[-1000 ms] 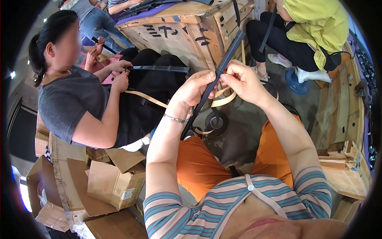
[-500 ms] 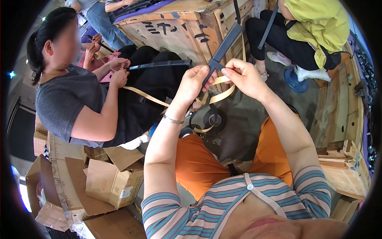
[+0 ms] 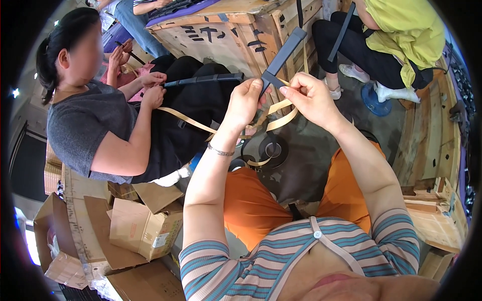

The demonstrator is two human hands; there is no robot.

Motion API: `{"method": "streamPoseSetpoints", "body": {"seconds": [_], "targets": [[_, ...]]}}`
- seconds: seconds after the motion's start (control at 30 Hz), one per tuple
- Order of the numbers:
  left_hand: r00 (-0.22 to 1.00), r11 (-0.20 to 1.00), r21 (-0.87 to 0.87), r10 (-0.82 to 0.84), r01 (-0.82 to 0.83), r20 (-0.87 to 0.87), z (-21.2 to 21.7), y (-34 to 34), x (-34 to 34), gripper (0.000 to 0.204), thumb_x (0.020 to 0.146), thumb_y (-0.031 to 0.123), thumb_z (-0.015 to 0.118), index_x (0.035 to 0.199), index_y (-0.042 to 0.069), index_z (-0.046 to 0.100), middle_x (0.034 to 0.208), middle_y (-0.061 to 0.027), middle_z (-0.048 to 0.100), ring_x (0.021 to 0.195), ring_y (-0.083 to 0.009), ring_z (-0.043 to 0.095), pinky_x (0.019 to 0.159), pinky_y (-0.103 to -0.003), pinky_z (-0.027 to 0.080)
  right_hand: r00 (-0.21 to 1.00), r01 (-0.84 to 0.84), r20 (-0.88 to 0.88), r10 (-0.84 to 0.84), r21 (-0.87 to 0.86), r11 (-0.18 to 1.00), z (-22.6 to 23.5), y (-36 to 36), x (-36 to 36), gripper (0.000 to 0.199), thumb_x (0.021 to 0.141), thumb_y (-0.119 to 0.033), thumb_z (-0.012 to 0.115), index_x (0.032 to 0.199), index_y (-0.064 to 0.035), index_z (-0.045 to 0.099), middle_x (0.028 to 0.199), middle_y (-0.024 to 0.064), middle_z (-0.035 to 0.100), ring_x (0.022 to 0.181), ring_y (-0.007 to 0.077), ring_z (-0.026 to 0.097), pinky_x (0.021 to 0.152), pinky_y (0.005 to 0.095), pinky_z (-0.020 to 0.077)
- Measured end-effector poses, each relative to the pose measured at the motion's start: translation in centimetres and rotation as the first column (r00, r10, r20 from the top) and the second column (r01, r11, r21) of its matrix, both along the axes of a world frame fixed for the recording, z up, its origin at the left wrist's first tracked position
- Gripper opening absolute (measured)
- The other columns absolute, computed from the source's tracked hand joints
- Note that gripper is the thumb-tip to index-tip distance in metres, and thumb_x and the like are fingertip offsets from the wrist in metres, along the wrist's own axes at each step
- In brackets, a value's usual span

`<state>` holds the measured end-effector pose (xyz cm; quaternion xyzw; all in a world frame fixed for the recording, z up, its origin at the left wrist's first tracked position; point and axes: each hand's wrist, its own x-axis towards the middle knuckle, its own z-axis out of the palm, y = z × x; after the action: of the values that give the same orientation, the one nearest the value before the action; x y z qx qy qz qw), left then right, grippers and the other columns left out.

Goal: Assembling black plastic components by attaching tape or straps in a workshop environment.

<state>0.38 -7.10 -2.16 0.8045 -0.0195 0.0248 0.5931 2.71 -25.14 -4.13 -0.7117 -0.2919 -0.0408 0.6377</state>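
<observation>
My left hand is closed around the lower end of a flat dark grey bar, which slants up and away to the right. Across the bar, near my fingers, lies a short dark strip end. My right hand pinches at that strip's right end, thumb and forefinger together. A tan strip loops below both hands and runs to the left; part of it is hidden behind my fingers. On the floor beneath sits a dark roll with a tan tail.
A person in a grey shirt sits at my left, holding a similar dark bar. Ahead stands a wooden crate. A person in yellow sits at far right near a blue stool. Cardboard boxes lie lower left.
The right hand's fingers have shifted slightly at the dark strip's end. The tan loop below has moved a little. The left hand keeps its hold on the bar.
</observation>
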Motion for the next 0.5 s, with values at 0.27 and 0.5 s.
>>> {"method": "streamPoseSetpoints", "body": {"seconds": [0.27,0.5], "targets": [[0.952,0.931,-0.340,-0.217,0.136,-0.215,1.8,1.5,-0.3,0.027,0.092,0.023,0.040,0.081,0.002,0.052,0.064,-0.0039,0.051,0.049,-0.0096,0.044,0.044,-0.021,0.034,0.945,-0.108,-0.289,0.149,0.155,0.982,0.3,0.3,-0.5,0.017,0.083,-0.006,0.059,0.072,-0.0037,0.046,0.063,-0.0029,0.049,0.060,0.0029,0.048,0.052,0.0196,0.0379],[0.930,0.859,-0.491,-0.289,0.147,-0.227,1.0,2.1,0.1,0.035,0.093,0.032,0.038,0.080,0.002,0.050,0.061,-0.0031,0.046,0.052,-0.0131,0.041,0.050,-0.024,0.035,0.977,-0.127,-0.164,0.138,0.071,0.989,0.0,-0.1,0.1,0.018,0.085,-0.008,0.059,0.074,-0.0060,0.045,0.068,-0.0014,0.053,0.066,0.0050,0.054,0.058,0.0196,0.0438]]}}
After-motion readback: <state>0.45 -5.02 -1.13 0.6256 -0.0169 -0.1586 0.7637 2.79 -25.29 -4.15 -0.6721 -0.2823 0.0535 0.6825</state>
